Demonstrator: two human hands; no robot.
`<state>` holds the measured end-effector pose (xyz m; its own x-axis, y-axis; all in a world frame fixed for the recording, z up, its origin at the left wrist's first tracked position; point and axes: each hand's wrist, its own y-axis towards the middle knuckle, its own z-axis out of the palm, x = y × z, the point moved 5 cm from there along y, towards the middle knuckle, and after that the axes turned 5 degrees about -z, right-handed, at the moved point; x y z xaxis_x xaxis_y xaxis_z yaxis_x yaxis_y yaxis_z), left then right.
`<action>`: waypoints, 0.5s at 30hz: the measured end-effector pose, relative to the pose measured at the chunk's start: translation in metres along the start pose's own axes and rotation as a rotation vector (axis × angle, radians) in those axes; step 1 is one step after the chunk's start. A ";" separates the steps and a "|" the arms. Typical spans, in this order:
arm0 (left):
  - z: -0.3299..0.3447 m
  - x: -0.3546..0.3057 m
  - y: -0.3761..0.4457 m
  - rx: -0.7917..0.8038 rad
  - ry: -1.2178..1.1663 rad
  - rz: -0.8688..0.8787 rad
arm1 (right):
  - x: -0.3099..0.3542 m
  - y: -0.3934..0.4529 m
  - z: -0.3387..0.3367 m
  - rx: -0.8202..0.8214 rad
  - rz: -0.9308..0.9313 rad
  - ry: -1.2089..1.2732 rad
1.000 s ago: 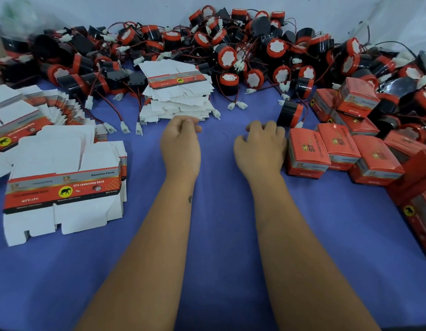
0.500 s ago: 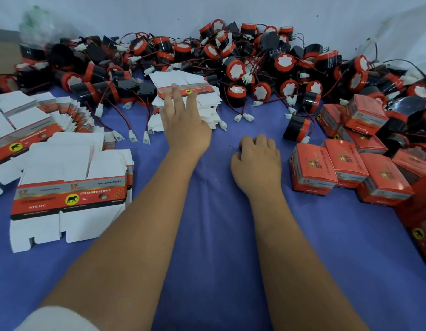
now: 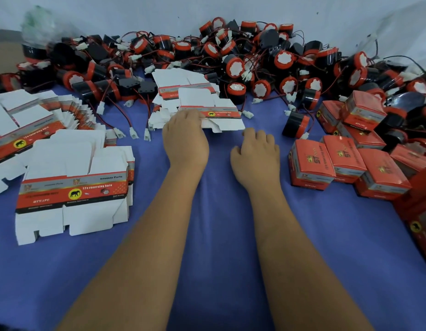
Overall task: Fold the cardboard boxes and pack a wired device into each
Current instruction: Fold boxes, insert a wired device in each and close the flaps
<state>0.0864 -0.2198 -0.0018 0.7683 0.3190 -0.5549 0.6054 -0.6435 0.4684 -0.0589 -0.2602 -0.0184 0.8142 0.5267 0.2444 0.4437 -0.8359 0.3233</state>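
Observation:
My left hand (image 3: 185, 139) pinches the near left edge of one flat white and red box blank (image 3: 218, 115), which is pulled forward off the small stack of blanks (image 3: 173, 89) at mid table. My right hand (image 3: 256, 156) rests on the blue cloth with its fingers loosely curled, holding nothing, just right of that blank. A big pile of black and red wired devices (image 3: 235, 65) stretches across the back. One such device (image 3: 295, 124) lies apart, near my right hand.
More stacks of flat blanks (image 3: 73, 187) lie at the left, one fanned out (image 3: 28, 120). Folded red boxes (image 3: 309, 163) crowd the right side. White plug ends of wires (image 3: 133, 132) lie left of my left hand. A pale wall rises behind the pile.
My left hand reached out to the stack, then drew back with one flat blank in its fingers. My right hand stayed on the cloth, shifting slightly.

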 end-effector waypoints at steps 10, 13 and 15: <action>-0.009 -0.007 -0.037 -0.027 -0.356 -0.083 | -0.017 -0.003 -0.007 -0.236 0.163 0.912; -0.006 -0.008 -0.035 0.038 -0.328 -0.104 | -0.010 -0.001 -0.010 -0.254 0.105 0.870; -0.004 -0.010 -0.033 0.074 -0.283 -0.081 | -0.007 -0.001 -0.010 -0.276 0.086 0.857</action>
<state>0.0595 -0.1988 -0.0095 0.6232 0.1715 -0.7630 0.6379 -0.6760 0.3690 -0.0691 -0.2619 -0.0114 0.2335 0.4913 0.8391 0.1991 -0.8689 0.4533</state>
